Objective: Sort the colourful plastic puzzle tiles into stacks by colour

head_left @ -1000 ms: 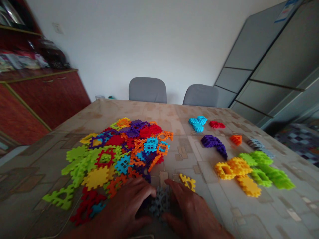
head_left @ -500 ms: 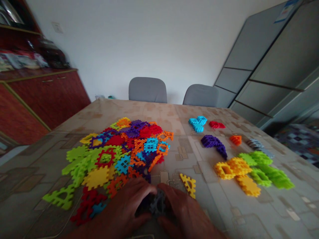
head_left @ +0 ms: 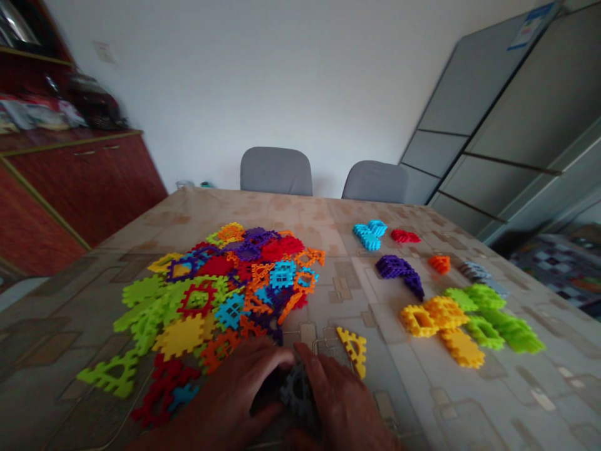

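At the near edge of the table, my left hand [head_left: 241, 385] and my right hand [head_left: 342, 394] close in from either side on grey toothed building pieces [head_left: 295, 389]. The left fingers curl over the top left of the grey pieces, with the thumb below. Right fingers press along their right side and partly cover them. How many grey pieces there are I cannot tell, as shadow and fingers hide them. A yellow triangular piece [head_left: 353, 352] lies just beyond my right hand. Red toothed pieces [head_left: 162, 391] and a small blue piece [head_left: 183, 396] lie left of my left hand.
A mixed heap of colourful toothed pieces [head_left: 225, 282] spreads over the left half of the table. On the right are same-colour stacks: light blue [head_left: 369, 235], red [head_left: 405, 236], purple [head_left: 399, 272], orange [head_left: 439, 264], grey [head_left: 479, 274], yellow [head_left: 441, 316] and green [head_left: 500, 319]. Two chairs stand behind.
My right hand has shifted slightly around the grey pieces, its fingers now more upright along their right side. The left hand stays almost in place. The view has turned slightly.
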A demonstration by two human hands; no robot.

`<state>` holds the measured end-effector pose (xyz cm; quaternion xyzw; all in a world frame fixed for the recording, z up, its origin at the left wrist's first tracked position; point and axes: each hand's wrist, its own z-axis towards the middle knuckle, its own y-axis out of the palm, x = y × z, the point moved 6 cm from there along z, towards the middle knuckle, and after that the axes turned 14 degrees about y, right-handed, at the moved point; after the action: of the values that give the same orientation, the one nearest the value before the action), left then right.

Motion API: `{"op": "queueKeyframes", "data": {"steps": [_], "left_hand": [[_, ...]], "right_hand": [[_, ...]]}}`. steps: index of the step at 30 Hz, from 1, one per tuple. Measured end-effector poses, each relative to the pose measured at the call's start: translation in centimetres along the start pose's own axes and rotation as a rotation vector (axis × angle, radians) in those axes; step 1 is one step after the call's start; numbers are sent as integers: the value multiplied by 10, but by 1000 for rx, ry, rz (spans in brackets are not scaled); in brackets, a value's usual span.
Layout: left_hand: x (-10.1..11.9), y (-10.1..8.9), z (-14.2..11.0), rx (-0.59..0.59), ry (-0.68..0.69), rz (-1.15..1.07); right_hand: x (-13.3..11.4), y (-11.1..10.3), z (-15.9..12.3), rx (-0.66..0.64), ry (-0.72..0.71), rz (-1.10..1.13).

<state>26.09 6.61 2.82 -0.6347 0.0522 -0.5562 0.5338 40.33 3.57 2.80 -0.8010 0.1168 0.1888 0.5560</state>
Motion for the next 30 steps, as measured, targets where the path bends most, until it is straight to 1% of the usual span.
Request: {"op": "queueKeyframes", "data": {"steps": [3,8,13,15,20,26,30], "left_hand": [[2,-4,-1,22,17,14],[3,-5,-1,-18,25,38],[6,-5,-1,-64,3,45],[8,-6,-1,-62,14,46],[8,-5,0,-46,35,57],[9,-6,-1,-33,50,62],[10,-6,0,-28,73,90]], "right_hand": [[-1,5,2,33,21,-92],[0,6,4,67,8,-127],[3,-1,3,-19,68,-170],[4,-5,2,-27,66,-162],[5,-12,0,44,8,-131],[4,-9,-1,91,-19,-242],[4,-8,-3,160,-90,-259]]}}
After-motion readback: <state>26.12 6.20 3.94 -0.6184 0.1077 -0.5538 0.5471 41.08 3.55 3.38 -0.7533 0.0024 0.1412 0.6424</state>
